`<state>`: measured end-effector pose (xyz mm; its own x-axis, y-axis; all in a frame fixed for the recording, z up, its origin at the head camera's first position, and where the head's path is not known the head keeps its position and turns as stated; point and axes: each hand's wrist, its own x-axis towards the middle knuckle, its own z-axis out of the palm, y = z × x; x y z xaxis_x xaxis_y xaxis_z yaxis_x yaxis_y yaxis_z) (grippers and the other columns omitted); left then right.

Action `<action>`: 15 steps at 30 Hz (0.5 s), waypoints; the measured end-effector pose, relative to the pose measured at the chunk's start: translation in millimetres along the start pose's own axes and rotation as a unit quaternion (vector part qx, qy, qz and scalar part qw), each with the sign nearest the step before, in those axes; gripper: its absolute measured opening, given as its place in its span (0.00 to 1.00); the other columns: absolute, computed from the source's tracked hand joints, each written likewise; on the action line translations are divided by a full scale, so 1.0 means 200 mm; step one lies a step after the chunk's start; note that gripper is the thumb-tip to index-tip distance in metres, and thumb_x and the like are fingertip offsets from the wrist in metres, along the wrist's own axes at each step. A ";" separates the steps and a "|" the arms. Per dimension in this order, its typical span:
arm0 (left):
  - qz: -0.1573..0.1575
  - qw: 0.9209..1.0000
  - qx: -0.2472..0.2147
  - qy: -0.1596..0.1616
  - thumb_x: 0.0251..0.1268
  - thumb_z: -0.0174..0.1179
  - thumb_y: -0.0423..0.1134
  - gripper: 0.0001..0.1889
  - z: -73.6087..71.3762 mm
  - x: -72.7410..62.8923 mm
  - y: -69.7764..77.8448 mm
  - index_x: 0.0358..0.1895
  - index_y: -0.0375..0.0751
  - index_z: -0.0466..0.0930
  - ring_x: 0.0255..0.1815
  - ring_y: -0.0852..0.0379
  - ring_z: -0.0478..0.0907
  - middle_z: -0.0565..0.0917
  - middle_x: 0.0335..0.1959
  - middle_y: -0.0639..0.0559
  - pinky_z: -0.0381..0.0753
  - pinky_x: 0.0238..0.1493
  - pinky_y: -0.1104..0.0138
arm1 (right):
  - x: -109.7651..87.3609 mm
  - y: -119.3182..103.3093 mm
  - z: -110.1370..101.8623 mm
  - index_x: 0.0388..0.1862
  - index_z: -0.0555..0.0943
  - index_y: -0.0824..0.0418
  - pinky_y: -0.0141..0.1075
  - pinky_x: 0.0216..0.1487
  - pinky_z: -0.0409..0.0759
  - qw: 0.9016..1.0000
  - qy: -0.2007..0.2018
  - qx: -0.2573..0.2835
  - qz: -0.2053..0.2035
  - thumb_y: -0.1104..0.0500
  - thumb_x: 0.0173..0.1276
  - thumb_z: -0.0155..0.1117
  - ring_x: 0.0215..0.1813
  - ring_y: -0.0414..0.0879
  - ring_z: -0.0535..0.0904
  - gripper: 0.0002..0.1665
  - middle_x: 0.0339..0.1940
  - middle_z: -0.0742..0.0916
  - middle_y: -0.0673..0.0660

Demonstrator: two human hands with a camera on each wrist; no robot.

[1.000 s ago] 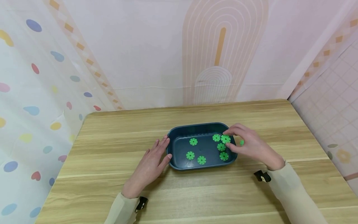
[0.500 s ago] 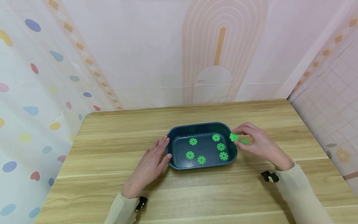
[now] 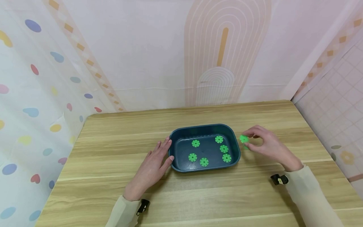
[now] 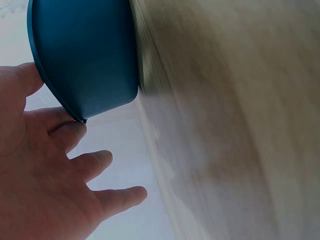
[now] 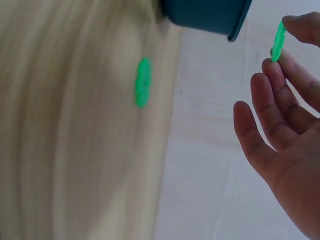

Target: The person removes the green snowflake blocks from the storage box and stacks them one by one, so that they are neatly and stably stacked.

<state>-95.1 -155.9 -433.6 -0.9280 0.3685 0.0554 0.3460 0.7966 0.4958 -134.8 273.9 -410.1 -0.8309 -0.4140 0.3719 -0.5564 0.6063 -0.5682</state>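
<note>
My right hand [image 3: 269, 146] pinches a green notched plastic disc [image 3: 244, 139] between thumb and fingertips, just off the right end of a dark blue tub [image 3: 205, 170]. In the right wrist view the pinched disc [image 5: 278, 42] appears edge-on, above the table. A second green disc [image 5: 143, 82] lies on the wood below; from the head it is mostly hidden behind the held one. At the tub's left end rests my left hand [image 3: 151, 165], fingers extended, with thumb and fingertips touching the rim. Several more discs, such as the green disc [image 3: 204, 162], lie flat and spread out on the tub's floor.
The wooden table [image 3: 198, 201] reaches back to a patterned curtain [image 3: 147, 63]. Another curtain with coloured spots [image 3: 34, 112] hangs along the left side. Black wrist mounts [image 3: 279, 179] sit at both cuffs.
My right hand has carried the pinched disc rightward from over the tub, past its right rim, to above the disc on the table. The left hand and tub have stayed put.
</note>
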 end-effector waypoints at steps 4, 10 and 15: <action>0.000 1.000 -0.001 0.000 0.83 0.51 0.50 0.33 0.00 0.00 0.00 0.83 0.42 0.56 0.83 0.39 0.51 0.54 0.84 0.52 0.59 0.71 0.29 | -0.01 0.03 -0.01 0.52 0.86 0.60 0.39 0.49 0.83 0.999 -0.015 0.002 0.031 0.67 0.63 0.76 0.45 0.52 0.82 0.18 0.47 0.87 0.51; -0.001 1.000 0.001 -0.002 0.83 0.51 0.50 0.33 0.00 0.00 0.00 0.83 0.42 0.56 0.83 0.39 0.51 0.54 0.84 0.51 0.59 0.71 0.30 | -0.04 0.05 -0.02 0.51 0.86 0.61 0.50 0.49 0.83 0.996 -0.045 -0.017 0.069 0.64 0.65 0.75 0.47 0.53 0.82 0.16 0.48 0.86 0.53; 0.000 1.000 0.002 -0.003 0.84 0.50 0.50 0.33 0.00 0.00 0.00 0.83 0.42 0.56 0.83 0.39 0.51 0.53 0.84 0.51 0.59 0.71 0.30 | -0.05 0.07 -0.03 0.52 0.85 0.63 0.54 0.50 0.84 0.993 -0.072 -0.031 0.083 0.65 0.66 0.74 0.49 0.54 0.82 0.16 0.49 0.86 0.56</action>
<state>-95.2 -155.6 -432.6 -0.9271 0.3714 0.0500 0.3465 0.7988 0.4918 -135.3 290.2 -418.0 -0.9040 -0.3943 0.1655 -0.4146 0.7138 -0.5645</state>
